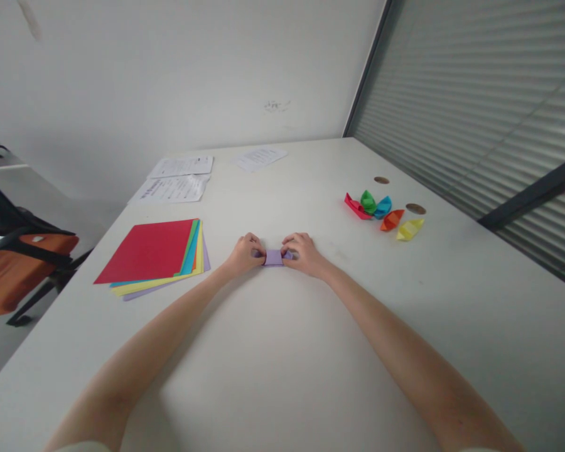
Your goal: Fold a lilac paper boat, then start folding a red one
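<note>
Grip closed at both ends: my left hand [245,252] and right hand [301,252] pinch the purple paper [274,257], small, folded flat into a rectangle, lying mid-surface [282,351] between my fingertips.

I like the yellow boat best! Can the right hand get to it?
Probably yes. Only bare table lies between the right hand and the yellow boat, with nothing in the way. But that hand and the left hand are pinching the purple paper now.
</note>
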`<control>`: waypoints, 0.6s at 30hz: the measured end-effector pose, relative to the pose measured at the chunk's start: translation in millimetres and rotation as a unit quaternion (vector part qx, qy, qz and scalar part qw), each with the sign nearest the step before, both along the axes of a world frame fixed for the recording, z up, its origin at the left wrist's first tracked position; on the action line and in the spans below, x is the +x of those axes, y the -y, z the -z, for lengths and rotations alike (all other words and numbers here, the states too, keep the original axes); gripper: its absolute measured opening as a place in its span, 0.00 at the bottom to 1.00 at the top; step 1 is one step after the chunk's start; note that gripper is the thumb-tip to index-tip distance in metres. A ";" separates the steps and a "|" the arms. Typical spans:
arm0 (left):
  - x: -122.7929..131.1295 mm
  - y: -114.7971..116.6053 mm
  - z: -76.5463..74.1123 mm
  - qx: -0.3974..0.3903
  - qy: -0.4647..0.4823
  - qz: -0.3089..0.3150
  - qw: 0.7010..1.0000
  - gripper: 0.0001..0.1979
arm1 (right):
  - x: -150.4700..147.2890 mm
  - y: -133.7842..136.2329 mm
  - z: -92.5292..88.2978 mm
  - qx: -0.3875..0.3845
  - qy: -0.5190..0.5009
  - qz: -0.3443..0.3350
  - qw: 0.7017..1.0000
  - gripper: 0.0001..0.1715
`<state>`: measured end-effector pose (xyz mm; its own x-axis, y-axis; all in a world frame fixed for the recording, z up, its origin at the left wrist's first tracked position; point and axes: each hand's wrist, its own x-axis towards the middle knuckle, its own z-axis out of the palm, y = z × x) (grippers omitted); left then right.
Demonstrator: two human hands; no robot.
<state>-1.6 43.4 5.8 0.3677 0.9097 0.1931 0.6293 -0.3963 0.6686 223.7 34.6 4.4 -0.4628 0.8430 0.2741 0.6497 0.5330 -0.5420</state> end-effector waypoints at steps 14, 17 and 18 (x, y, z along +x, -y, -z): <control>-3.7 3.9 -3.4 0.000 -0.120 -0.033 0.992 0.08 | 2.8 0.5 -1.1 0.000 0.024 0.008 1.000 0.09; -3.1 4.0 -5.3 -0.011 -0.117 -0.039 0.992 0.08 | 3.0 1.6 -3.3 -0.004 0.034 0.015 0.999 0.09; -2.8 4.2 -6.1 -0.014 -0.116 -0.040 0.992 0.08 | 3.0 1.9 -3.6 -0.005 0.034 0.016 0.999 0.09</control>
